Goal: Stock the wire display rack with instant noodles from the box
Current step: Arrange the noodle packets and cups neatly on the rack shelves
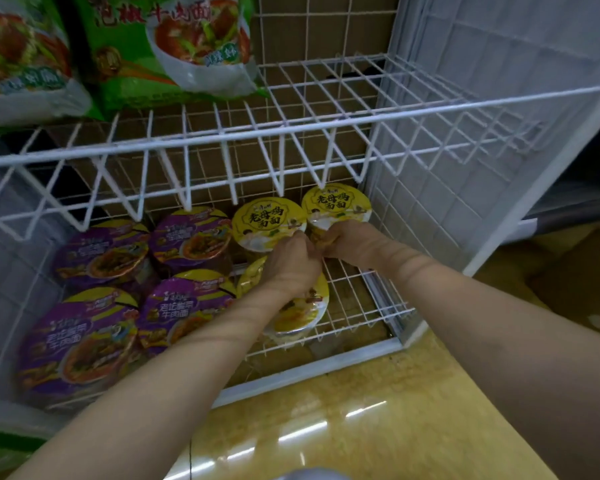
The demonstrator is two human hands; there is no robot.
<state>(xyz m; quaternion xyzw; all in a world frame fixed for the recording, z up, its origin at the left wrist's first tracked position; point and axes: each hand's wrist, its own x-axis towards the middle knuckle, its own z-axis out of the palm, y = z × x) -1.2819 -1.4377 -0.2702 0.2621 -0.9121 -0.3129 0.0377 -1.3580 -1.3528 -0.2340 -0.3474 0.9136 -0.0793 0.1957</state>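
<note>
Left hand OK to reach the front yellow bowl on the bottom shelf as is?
Probably yes. The left hand is already above the front yellow bowl, with its wrist across the lid. The upper wire shelf sits higher and further back, and nothing else blocks it.

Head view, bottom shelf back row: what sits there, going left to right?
Purple bowl → second purple bowl → yellow bowl → second yellow bowl, gripped at its near edge by the right hand.

Dim, soft blur, edges bowed, glare streaks on floor [326, 427]
</note>
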